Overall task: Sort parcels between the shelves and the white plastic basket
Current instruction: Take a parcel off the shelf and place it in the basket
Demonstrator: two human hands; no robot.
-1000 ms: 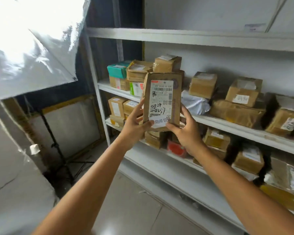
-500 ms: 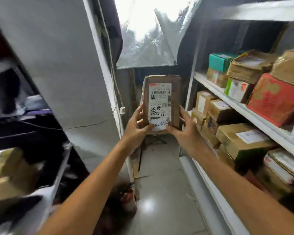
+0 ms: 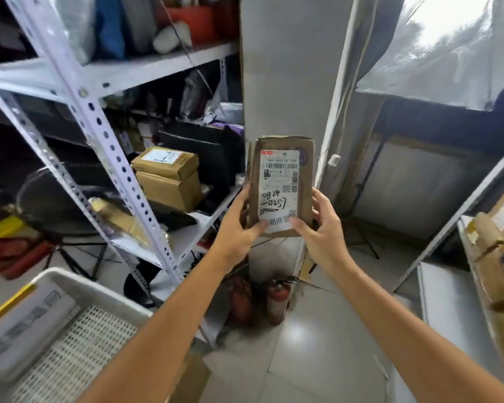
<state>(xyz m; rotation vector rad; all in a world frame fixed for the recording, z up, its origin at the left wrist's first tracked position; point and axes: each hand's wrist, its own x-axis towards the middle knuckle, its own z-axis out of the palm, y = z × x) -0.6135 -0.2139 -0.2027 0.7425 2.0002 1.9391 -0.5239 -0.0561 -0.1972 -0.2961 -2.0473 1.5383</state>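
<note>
While the left hand [image 3: 238,228] and right hand [image 3: 322,226] stay clamped on the lower edges of one upright parcel [image 3: 282,181], the view has swung left: a white plastic basket [image 3: 79,282] now shows below the left forearm. Two stacked boxes [image 3: 169,181] sit left of the hands, two fire extinguishers [image 3: 275,301] beneath them.

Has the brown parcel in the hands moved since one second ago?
Yes. The brown parcel swung left, away from the parcel shelf, and is now before the grey pillar.
</note>
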